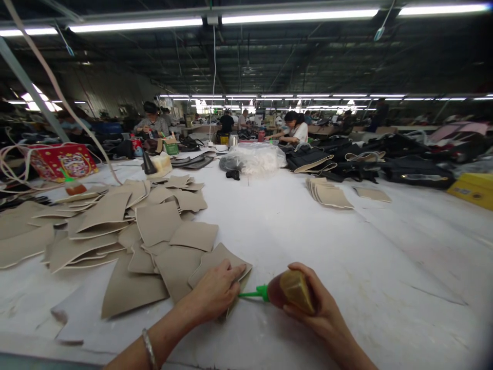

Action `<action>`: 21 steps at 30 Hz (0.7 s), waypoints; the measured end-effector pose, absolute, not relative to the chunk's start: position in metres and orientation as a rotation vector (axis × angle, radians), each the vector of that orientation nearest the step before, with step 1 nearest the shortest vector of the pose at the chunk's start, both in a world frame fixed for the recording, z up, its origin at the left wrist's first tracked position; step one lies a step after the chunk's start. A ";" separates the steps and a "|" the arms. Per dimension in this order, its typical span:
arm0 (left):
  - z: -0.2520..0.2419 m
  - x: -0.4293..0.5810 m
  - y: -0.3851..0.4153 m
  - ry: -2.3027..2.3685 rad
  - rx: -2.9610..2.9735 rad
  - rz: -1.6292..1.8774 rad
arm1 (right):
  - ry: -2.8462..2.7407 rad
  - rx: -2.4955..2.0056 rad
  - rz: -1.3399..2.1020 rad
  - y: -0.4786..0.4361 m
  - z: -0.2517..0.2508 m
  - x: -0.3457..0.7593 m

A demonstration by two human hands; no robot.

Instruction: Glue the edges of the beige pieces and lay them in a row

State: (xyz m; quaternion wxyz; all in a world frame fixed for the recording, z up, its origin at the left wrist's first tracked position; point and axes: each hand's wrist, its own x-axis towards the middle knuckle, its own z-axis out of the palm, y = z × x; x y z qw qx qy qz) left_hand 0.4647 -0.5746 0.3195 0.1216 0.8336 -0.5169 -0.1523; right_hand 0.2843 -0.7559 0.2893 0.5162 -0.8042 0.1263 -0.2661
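My right hand (321, 308) is wrapped round a squeeze bottle (295, 292) of amber-brown liquid, most likely glue. The bottle lies tilted on its side. Its thin green nozzle points left, with the tip at the fingers of my left hand (217, 290). That hand grips a beige sheet piece (221, 257) near its right corner, index finger stretched along the top. My thumb is hidden. Under and beside it spreads a loose heap of similar beige pieces (157, 223), overlapping one another.
White table (277, 236) underneath. Toward the right lie a small stack of beige pieces (327, 194) and dark bags (416, 169). Clear plastic wrap (256, 158) sits at the back. Further left are a black cone (148, 163), another green-tipped bottle (73, 186) and a red box (63, 160). Co-workers sit beyond.
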 end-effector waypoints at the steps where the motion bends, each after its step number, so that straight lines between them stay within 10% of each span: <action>1: 0.320 0.465 -0.575 -1.513 2.429 -0.448 | 0.348 -1.918 -0.653 -0.756 0.290 0.285; 21: 0.325 0.497 -0.584 -0.993 2.798 -0.207 | 0.396 -0.274 -0.707 -0.812 0.316 0.252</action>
